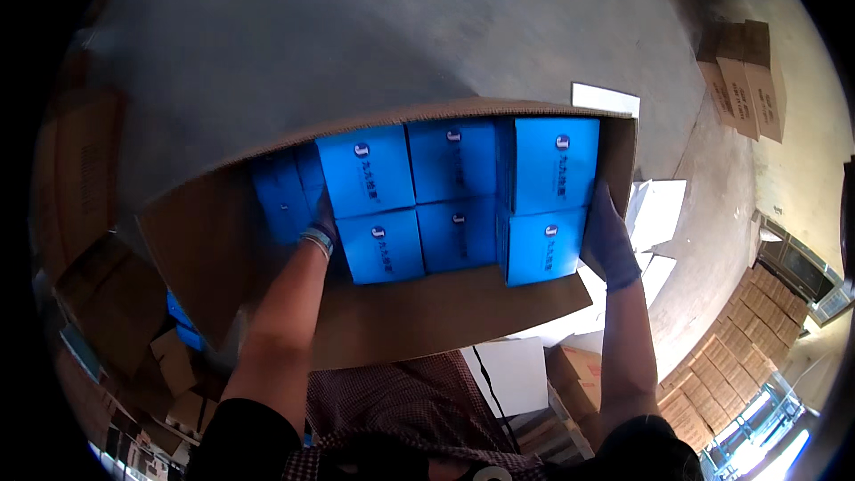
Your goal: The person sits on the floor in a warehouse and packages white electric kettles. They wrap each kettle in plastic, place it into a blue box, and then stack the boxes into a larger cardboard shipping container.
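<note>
A large open brown carton lies before me with several blue boxes in it, set in two rows. My left hand, in a dark glove, reaches into the carton and presses against the left end of this block; its fingertips are hidden. At the other end, my gloved right hand lies along the side of the right-hand blue boxes, by the carton's right wall. Between them the block is clasped from both sides. More blue boxes sit deeper in shadow, left of my left hand.
White sheets lie on the grey floor to the right. Brown cartons stand by the far right wall, and stacked cartons fill the lower right. More open cartons are on the left.
</note>
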The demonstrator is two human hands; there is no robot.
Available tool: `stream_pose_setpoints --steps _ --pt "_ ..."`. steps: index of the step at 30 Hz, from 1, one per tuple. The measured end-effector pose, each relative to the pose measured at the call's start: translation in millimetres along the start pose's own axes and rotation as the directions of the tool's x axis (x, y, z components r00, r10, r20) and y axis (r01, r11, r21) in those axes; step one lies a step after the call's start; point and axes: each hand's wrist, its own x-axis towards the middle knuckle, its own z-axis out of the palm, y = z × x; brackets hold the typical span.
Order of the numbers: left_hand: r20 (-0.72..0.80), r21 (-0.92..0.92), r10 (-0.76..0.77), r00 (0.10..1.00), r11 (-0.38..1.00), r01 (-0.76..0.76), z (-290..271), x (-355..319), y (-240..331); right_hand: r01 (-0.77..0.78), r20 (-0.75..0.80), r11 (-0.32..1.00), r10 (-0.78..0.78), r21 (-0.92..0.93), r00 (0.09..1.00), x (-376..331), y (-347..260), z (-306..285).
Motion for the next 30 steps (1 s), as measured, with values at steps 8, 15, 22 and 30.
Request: stream_pose_setpoints --steps 8,15,22,30 --pt "-0.025 0.043 0.060 0.998 0.997 -0.059 -36.5 25.9 -7.4 0.203 0.407 -0.354 -0.744 -0.913 0.531 53.9 71.9 54.3" --pt "-0.065 -0.015 0.146 0.987 0.989 -0.147 -14.9 48.1 -20.3 0.220 0.391 -0.326 -0.706 -0.920 0.590 111.7 86.2 41.4" --pt "-0.117 0.660 0.259 0.959 0.741 -0.119 0.7 35.9 -15.5 0.536 0.680 -0.430 -0.562 -0.727 0.471 36.6 145.1 167.0" --pt "0.303 0.946 0.516 0.801 -0.061 -0.319 16.7 -90.0 -27.5 0.469 0.793 -0.648 -0.403 -0.600 0.457 59.0 198.6 198.5"
